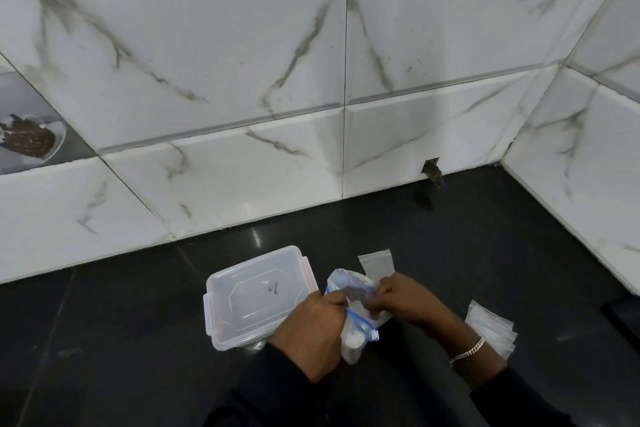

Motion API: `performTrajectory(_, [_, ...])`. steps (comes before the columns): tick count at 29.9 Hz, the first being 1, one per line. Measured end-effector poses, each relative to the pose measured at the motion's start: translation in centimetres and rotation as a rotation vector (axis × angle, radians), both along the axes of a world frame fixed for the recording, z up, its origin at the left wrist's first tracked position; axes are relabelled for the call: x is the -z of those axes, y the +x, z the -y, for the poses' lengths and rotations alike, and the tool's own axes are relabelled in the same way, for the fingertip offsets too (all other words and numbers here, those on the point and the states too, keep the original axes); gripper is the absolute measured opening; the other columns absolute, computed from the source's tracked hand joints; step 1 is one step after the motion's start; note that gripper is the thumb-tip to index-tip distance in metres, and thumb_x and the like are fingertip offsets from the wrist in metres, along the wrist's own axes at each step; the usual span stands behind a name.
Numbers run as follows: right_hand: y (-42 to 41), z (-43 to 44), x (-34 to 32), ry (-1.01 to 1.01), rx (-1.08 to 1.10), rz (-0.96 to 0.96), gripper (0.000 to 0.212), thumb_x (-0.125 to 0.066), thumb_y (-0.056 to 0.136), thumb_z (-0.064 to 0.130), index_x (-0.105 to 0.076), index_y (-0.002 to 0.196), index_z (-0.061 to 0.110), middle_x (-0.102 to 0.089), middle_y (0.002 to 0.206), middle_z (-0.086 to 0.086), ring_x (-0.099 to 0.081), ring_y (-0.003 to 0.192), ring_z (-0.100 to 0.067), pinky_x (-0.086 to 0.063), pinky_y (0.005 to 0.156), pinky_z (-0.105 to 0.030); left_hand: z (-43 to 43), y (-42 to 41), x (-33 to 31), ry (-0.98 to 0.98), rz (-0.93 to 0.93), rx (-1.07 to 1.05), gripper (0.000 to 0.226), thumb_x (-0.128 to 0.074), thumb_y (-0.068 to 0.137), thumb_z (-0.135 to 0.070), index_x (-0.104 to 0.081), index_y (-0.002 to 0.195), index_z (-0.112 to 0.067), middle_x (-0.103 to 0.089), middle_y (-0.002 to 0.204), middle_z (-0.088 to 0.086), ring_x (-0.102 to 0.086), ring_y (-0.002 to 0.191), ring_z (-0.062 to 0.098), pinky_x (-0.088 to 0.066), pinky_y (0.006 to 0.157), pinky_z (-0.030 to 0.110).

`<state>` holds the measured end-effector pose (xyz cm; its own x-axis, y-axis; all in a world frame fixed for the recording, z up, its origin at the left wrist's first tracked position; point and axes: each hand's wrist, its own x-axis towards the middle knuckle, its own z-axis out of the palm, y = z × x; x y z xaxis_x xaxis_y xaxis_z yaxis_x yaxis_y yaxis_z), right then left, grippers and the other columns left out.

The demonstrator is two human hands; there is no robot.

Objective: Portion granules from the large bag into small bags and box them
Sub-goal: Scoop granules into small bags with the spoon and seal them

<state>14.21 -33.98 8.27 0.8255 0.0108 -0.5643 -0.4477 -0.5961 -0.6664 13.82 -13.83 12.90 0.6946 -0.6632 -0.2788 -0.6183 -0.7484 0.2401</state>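
Observation:
The large clear bag (356, 333) with a blue zip strip holds white granules and stands on the black counter between my hands. My left hand (311, 333) grips its near left edge by the zip. My right hand (403, 298) pinches the bag's top right edge. A small empty clear bag (376, 262) lies just behind the large bag. A stack of small empty bags (491, 328) lies to the right of my right wrist. A clear plastic box (256, 295) with its lid on sits to the left, touching my left hand.
The black counter (138, 340) meets a white marble-tiled wall (242, 166) at the back and another tiled wall (571, 184) on the right. A small hole (431, 170) is at the wall's base. A dark edge (623, 317) shows at far right.

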Motion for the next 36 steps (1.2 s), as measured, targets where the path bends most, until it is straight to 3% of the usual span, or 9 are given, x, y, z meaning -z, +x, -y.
performTrajectory(7, [-0.9,-0.3,-0.6,-0.219,-0.092,0.183,0.020,-0.074,0.078,0.033,-0.075,0.068,0.016,-0.060,0.116,0.010,-0.055,0.106,-0.012,-0.052,0.093,-0.039,-0.7,-1.0,1.3,0.078,-0.055,-0.027,0.048,-0.051,0.098,-0.019,-0.037,0.142,-0.010,-0.038,0.146,0.008,-0.039,0.132,0.025,-0.029,0.110,0.032])
performTrajectory(11, [-1.0,-2.1,-0.7,-0.433,-0.230,0.246,0.019,-0.068,0.086,0.033,-0.068,0.099,0.019,-0.058,0.118,0.004,-0.054,0.107,-0.013,-0.049,0.095,-0.033,-0.2,-1.3,1.0,-0.022,-0.023,-0.061,0.049,-0.050,0.098,-0.027,-0.037,0.143,-0.012,-0.040,0.146,0.006,-0.039,0.133,0.020,-0.026,0.110,0.027])
performTrajectory(14, [-0.7,-3.3,-1.2,-0.462,-0.236,0.166,0.023,-0.066,0.089,0.030,-0.067,0.104,0.013,-0.065,0.107,-0.005,-0.066,0.095,-0.019,-0.056,0.084,-0.029,0.3,-0.5,0.0,-0.081,0.010,-0.079,0.055,-0.076,0.068,-0.057,-0.071,0.108,-0.020,-0.068,0.109,-0.004,-0.063,0.100,0.002,-0.040,0.092,0.014])
performTrajectory(16, [-0.6,-3.3,-2.1,-0.455,-0.288,0.118,0.019,-0.066,0.091,0.027,-0.070,0.105,0.013,-0.067,0.106,-0.006,-0.067,0.096,-0.019,-0.055,0.085,-0.029,0.1,-0.7,-1.0,-0.159,0.043,-0.076,0.029,-0.074,0.076,-0.035,-0.073,0.098,-0.016,-0.068,0.102,-0.002,-0.063,0.097,0.012,-0.043,0.088,0.023])
performTrajectory(18, [-0.4,-2.4,-3.3,-0.373,-0.278,0.165,0.009,-0.065,0.092,0.021,-0.072,0.093,0.015,-0.070,0.095,-0.005,-0.068,0.087,-0.016,-0.056,0.077,-0.028,0.7,-0.9,-2.6,-0.261,0.036,-0.006,0.027,-0.054,0.089,-0.012,-0.064,0.114,-0.008,-0.059,0.119,0.003,-0.053,0.111,0.021,-0.042,0.094,0.032])
performTrajectory(21, [0.1,-1.2,-3.5,-0.302,-0.261,0.179,0.022,-0.064,0.091,0.017,-0.064,0.069,0.019,-0.065,0.074,0.001,-0.062,0.066,-0.009,-0.052,0.063,-0.024,1.6,0.6,-3.8,-0.350,0.032,-0.049,0.033,-0.048,0.090,-0.009,-0.063,0.119,-0.012,-0.053,0.129,-0.006,-0.052,0.116,0.014,-0.038,0.097,0.021])
performTrajectory(25, [-0.2,-1.9,-0.6,-0.339,-0.356,0.058,0.015,-0.074,0.083,0.017,-0.071,0.092,0.005,-0.072,0.097,-0.006,-0.070,0.087,-0.020,-0.059,0.079,-0.035,1.7,1.5,-1.9,-0.235,-0.112,-0.110,0.033,-0.054,0.086,-0.012,-0.063,0.117,-0.018,-0.056,0.125,-0.006,-0.055,0.114,0.013,-0.046,0.098,0.024])
performTrajectory(30, [0.1,-0.3,0.0,-0.229,-0.249,0.040,0.018,-0.062,0.082,0.012,-0.074,0.078,-0.001,-0.075,0.083,-0.014,-0.072,0.073,-0.022,-0.059,0.071,-0.032,0.5,2.1,-1.2,-0.195,-0.118,-0.133,0.034,-0.054,0.084,-0.010,-0.064,0.116,-0.018,-0.056,0.127,-0.007,-0.053,0.117,0.011,-0.044,0.101,0.025])
performTrajectory(36, [-0.2,-0.2,-1.6,-0.179,-0.066,0.245,0.017,-0.075,0.074,0.022,-0.070,0.058,0.023,-0.067,0.098,0.009,-0.063,0.090,-0.006,-0.053,0.075,-0.025,-0.8,0.6,-0.3,-0.115,-0.126,-0.120,0.037,-0.053,0.096,-0.020,-0.048,0.132,-0.014,-0.048,0.137,0.002,-0.047,0.126,0.017,-0.034,0.105,0.024])
